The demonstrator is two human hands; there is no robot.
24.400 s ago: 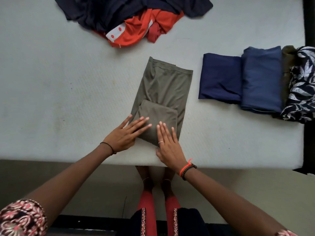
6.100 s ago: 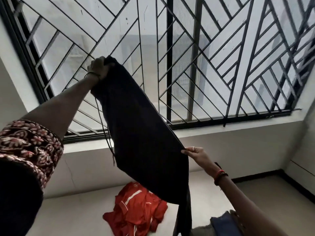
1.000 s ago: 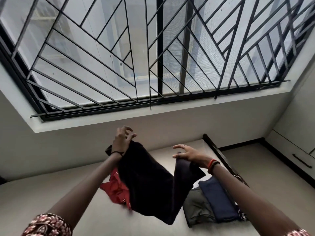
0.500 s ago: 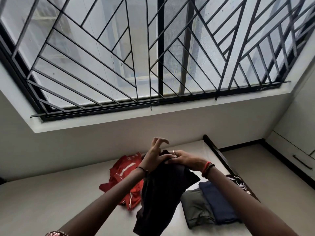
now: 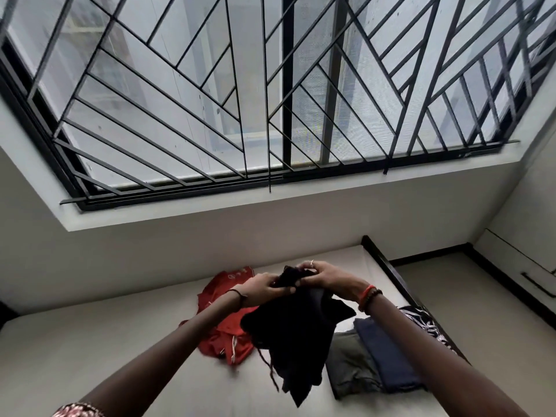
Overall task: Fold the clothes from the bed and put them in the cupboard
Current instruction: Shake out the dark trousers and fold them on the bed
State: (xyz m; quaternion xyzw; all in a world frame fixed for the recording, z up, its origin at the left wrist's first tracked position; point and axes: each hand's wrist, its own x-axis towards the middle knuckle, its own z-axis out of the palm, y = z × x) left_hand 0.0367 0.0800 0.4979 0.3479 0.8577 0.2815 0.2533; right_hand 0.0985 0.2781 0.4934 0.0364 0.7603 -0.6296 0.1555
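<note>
A black garment [image 5: 296, 335] with a drawstring hangs doubled over above the bed [image 5: 90, 356]. My left hand [image 5: 261, 288] and my right hand [image 5: 323, 278] are close together at its top edge, both gripping the cloth. Behind it a crumpled red garment [image 5: 224, 323] lies on the mattress. To the right sit folded clothes: an olive piece [image 5: 349, 365], a navy piece [image 5: 388, 356] and a patterned black-and-white one [image 5: 427, 323].
A large window with a black metal grille [image 5: 270, 100] fills the wall beyond the bed. The bed's dark frame [image 5: 388, 263] runs along its right side. A white cupboard or drawer unit with a dark handle [image 5: 538, 284] stands at the far right.
My hands, apart a second ago with the black garment spread between them, have come together at its top edge and lowered slightly. The garment now hangs doubled.
</note>
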